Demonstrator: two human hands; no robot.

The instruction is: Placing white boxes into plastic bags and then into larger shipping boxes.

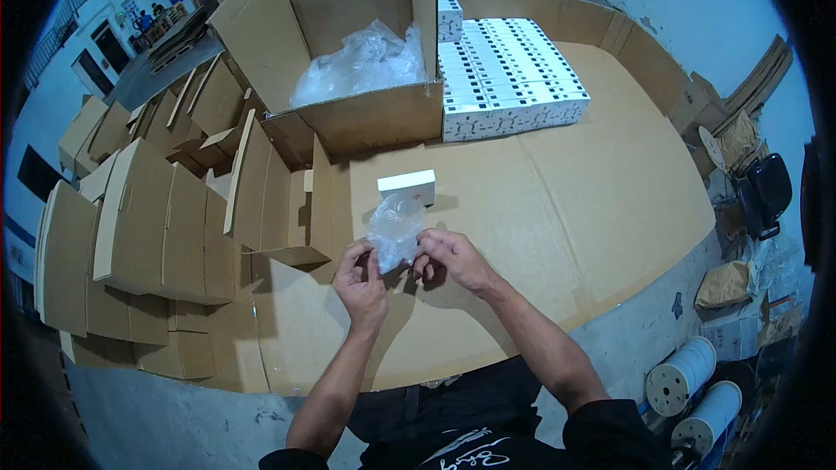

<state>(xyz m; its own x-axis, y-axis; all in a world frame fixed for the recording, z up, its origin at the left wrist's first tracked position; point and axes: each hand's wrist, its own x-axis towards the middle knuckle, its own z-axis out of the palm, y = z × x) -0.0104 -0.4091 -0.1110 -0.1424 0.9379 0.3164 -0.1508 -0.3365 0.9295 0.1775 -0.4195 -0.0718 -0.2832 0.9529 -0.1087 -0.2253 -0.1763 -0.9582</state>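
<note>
Looking crumpled and translucent, a plastic bag (396, 226) is pinched in the grip of left hand (360, 283) and right hand (458, 259).

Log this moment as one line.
left fingers: holding clear plastic bag | right fingers: holding same bag | just beyond: small white box on cardboard surface | farther back: open carton with crumpled plastic

White script (473, 456) on black shirt (533, 446)
</note>
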